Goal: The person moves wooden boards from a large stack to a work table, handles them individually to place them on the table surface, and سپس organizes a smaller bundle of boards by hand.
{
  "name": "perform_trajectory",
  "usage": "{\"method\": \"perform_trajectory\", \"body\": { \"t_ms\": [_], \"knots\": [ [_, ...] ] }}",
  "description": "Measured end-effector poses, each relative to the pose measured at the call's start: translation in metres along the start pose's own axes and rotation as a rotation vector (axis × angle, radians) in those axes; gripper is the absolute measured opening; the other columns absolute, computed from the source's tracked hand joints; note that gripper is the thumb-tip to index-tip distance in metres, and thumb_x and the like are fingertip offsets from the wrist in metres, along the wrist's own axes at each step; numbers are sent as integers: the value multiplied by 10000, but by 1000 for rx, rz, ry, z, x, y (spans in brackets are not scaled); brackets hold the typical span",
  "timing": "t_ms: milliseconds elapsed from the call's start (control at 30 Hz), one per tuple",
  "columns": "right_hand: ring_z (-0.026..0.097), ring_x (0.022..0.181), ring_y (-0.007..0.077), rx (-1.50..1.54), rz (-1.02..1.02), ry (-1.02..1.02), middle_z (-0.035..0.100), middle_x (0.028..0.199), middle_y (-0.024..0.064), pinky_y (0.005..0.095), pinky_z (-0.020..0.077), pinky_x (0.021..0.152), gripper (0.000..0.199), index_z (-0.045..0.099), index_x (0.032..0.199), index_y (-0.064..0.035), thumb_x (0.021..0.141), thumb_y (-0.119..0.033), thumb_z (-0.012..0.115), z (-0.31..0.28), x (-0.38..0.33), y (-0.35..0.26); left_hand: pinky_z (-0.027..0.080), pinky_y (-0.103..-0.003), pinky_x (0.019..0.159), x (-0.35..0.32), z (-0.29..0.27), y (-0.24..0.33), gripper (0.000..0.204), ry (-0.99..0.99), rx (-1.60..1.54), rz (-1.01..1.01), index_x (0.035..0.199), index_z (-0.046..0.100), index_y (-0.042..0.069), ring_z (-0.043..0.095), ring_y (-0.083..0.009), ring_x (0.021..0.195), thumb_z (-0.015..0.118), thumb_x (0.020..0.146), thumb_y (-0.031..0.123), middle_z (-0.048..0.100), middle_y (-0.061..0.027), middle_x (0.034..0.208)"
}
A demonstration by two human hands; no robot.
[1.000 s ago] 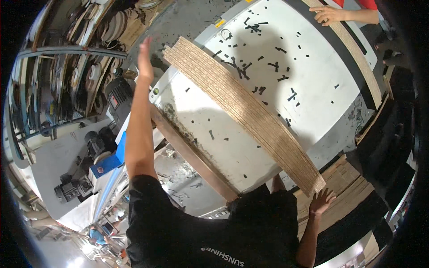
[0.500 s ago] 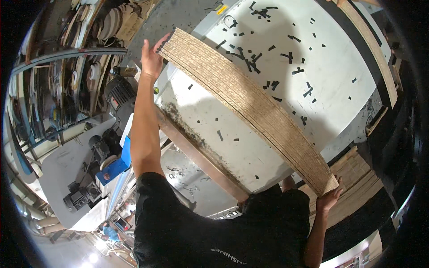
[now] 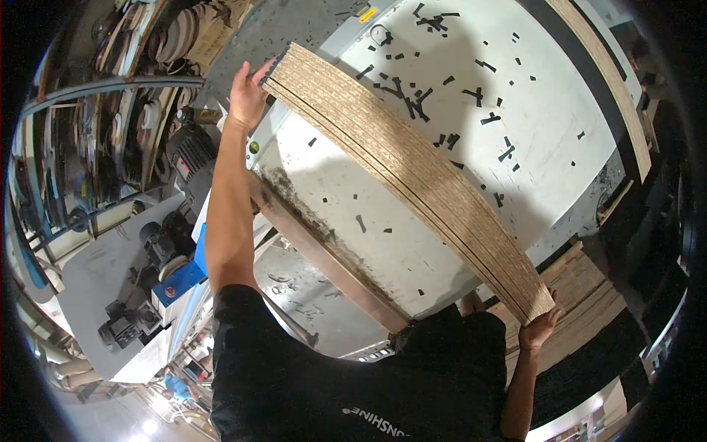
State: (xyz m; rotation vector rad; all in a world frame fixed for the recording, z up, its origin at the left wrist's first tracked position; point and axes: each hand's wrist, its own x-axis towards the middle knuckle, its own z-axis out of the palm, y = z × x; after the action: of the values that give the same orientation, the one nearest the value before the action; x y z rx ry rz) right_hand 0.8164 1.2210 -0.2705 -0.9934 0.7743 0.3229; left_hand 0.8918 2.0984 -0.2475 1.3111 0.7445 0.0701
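Observation:
A stack of thin particleboard panels [image 3: 412, 155] stands on edge in front of me, its raw speckled edges facing up. It runs slantwise from upper left to lower right. My left hand [image 3: 248, 94] presses against the far left end, its thumb apart and its fingertips partly hidden behind the panels' dark end. At the near right end, my right hand [image 3: 540, 329] is wrapped round the corner. A dark gap runs lengthwise between the near panels and the rest. Beneath the stack lies a white surface [image 3: 545, 191] strewn with scraps of black edging strip [image 3: 473, 94].
Another particleboard stack [image 3: 600, 62] stands at the far right, with a person's hand near its top. Motors [image 3: 193, 151] and a blue machine part [image 3: 177, 283] are to my left, before racks of edging rolls [image 3: 151, 118]. A brown bar [image 3: 331, 269] lies close to my body.
The dark gap between the near panels and the rest has become wider. Both hands stay at the stack's ends. The whole view has shifted slightly.

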Motion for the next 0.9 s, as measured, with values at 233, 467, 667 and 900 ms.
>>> {"method": "perform_trajectory", "body": {
  "t_ms": [233, 467, 667, 900],
  "knots": [
    [288, 1582, 346, -4, 15, 24, 315, 1724, 117, 528, 204, 1296, 730, 302, 1671, -77, 1129, -566, 295, -3, 2, 1, 209, -424, 1264, 0, -1, -5, 812, -13, -87, 26, 1552, 536, 30, 507, -293, 1422, 372, 1039, 638, 622, -118, 1515],
    [267, 1596, 339, -192, 17, 17, 332, 1715, 144, 514, 151, 1311, 939, 311, 1667, -72, 1023, -746, 422, -58, 8, -5, 154, -534, 1300, 12, 3, 9, 881, -124, -35, 3, 1589, 509, 112, 384, -343, 1527, 387, 996, 752, 523, -140, 1599],
    [154, 1629, 312, -205, 73, 93, 235, 1754, 133, 481, 63, 1323, 984, 226, 1681, -36, 1025, -745, 415, -29, -8, 9, 96, -636, 1297, 30, -21, 3, 905, -140, 37, -60, 1581, 539, 210, 261, -353, 1591, 422, 943, 841, 416, -105, 1680],
    [376, 1521, 309, -233, -36, 80, 424, 1643, 137, 446, 237, 1276, 690, 409, 1583, -37, 1126, -554, 381, -33, -7, 9, 191, -552, 1283, 36, -15, 3, 823, -222, -15, -70, 1534, 601, 170, 417, -286, 1508, 485, 966, 753, 546, -85, 1591]
  ]
}}
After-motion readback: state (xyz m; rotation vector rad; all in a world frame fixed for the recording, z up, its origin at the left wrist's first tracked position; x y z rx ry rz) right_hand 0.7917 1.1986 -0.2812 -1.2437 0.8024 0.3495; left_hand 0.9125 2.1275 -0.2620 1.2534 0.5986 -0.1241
